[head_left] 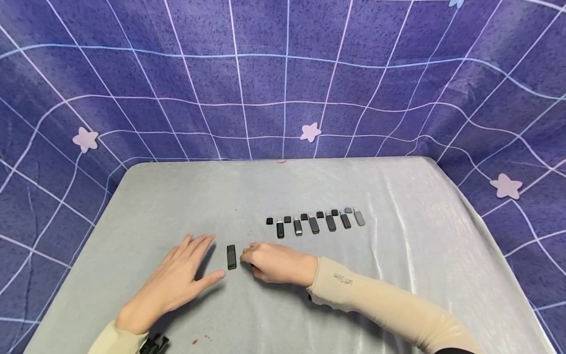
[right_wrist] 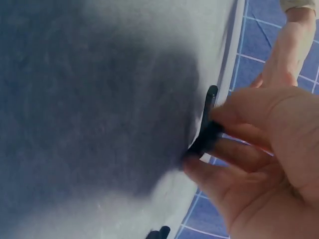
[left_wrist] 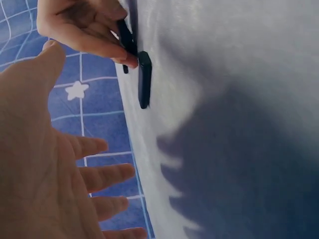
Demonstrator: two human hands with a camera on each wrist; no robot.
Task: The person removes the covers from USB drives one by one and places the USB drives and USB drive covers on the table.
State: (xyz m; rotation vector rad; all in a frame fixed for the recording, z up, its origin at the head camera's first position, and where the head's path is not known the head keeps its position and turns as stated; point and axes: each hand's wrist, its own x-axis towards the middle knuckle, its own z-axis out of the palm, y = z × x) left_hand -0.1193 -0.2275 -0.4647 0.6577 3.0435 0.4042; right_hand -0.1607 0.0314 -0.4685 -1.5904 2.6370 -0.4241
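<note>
My right hand (head_left: 279, 263) pinches a dark USB stick (right_wrist: 204, 142) between thumb and fingers, just above the table. In the head view that hand hides most of it. Just left of it, a black capped USB stick (head_left: 231, 257) lies on the grey cloth. My left hand (head_left: 174, 273) hovers to the left of that stick, fingers spread and holding nothing. In the left wrist view, the lying stick (left_wrist: 144, 79) is close to the right hand's fingertips.
Farther back, a row of uncapped USB sticks (head_left: 313, 224) lies with small caps (head_left: 304, 217) beside them; the rightmost stick (head_left: 359, 217) is grey. Grey cloth (head_left: 199, 191) covers the table. A purple grid-patterned curtain (head_left: 265, 78) surrounds its back and sides.
</note>
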